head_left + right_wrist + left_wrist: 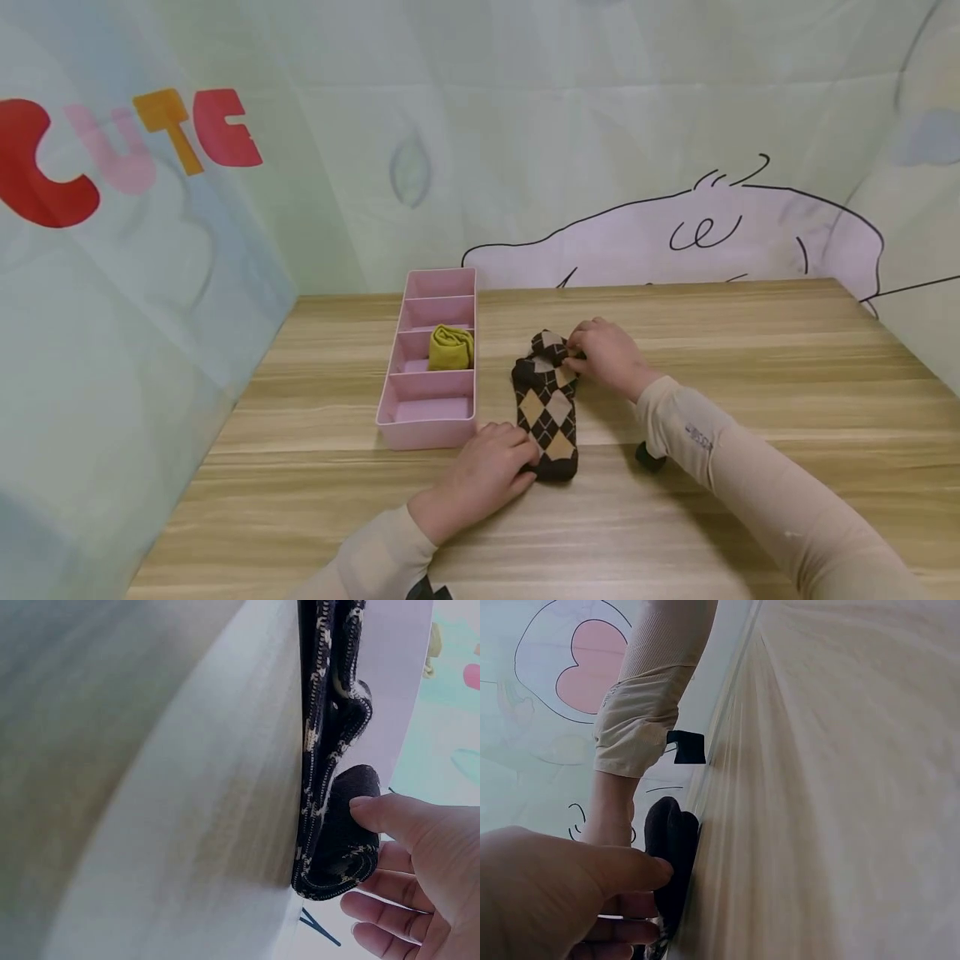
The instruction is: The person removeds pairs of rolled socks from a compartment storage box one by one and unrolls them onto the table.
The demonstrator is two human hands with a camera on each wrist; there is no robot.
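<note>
A black, tan and grey argyle sock [546, 412] lies lengthwise on the table, layered, with its far end rolled over. My right hand [611, 357] pinches that rolled end; in the right wrist view the thumb lies on the roll [351, 825] and the fingers are behind it. At the near end, my left hand [487, 468] rests its fingers against the sock's left edge. The left wrist view has the left thumb touching the dark sock end [671, 832], with the other fingers partly hidden.
Left of the sock stands a pink divided box [426, 433]. A rolled yellow-green sock [450, 350] sits in one of its middle compartments. The wooden table [300, 450] meets a printed cloth backdrop [352, 167] at the back. Black pieces [649, 457] show by the sleeves.
</note>
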